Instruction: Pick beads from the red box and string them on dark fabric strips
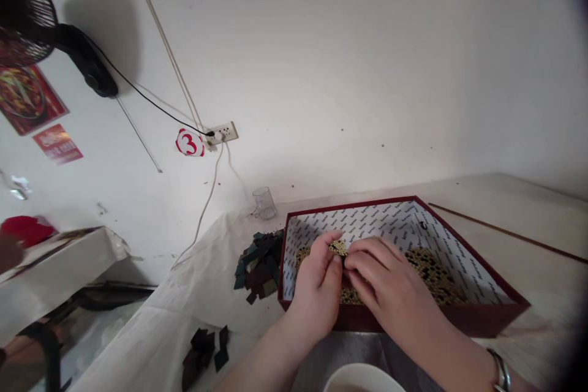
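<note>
Both my hands meet over a dark red box [487, 318] lined with white printed paper. Between my left hand's [316, 294] thumb and fingers sits a small cluster of pale yellow, bead-like pieces [339, 247]. The fingertips of my right hand [390, 275] are pinched together at its right side, against a dark edge. Exactly what the pieces are, I cannot make out. Many similar yellowish and dark small pieces [434, 278] lie loose in the box, partly hidden by my hands.
Dark green and brown square pieces [261, 263] are heaped left of the box; a smaller group [202, 349] lies nearer me. A glass mug [264, 203] stands behind. A white bowl [362, 380] is at the front, a thin brown stick [505, 231] at right.
</note>
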The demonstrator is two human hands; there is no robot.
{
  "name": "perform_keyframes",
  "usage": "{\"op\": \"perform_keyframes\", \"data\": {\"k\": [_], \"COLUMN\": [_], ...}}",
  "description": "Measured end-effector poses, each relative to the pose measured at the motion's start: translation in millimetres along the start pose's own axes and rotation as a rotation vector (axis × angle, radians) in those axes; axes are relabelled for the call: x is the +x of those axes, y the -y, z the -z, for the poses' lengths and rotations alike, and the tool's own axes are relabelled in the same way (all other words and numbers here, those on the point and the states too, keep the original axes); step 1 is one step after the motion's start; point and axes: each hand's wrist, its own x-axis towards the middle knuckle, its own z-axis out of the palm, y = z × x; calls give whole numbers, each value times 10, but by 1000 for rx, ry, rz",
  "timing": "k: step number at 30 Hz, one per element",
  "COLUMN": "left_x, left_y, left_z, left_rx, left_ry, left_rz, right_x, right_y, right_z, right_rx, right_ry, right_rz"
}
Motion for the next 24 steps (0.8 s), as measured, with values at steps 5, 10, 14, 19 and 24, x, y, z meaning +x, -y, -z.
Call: {"op": "perform_keyframes", "data": {"k": [5,10,14,19,24], "left_x": [-7,-15,-8,-4,-2], "left_y": [-27,-45,-31,-16,-12], "left_z": [-2,10,9,0,2], "left_rx": [-30,20,8,-72,-13], "left_ry": [23,24,25,46,21], "left_rz": [17,9,7,23,0], "right_x": [7,20,27,24,15], "right_y": [5,27,29,16,37], "right_z": [9,19,26,57,48], "right_rx": [-10,-6,-12,-57,-60], "right_ry": [1,3,6,6,-14], "right_rz": [-31,-21,-7,-24,22]}}
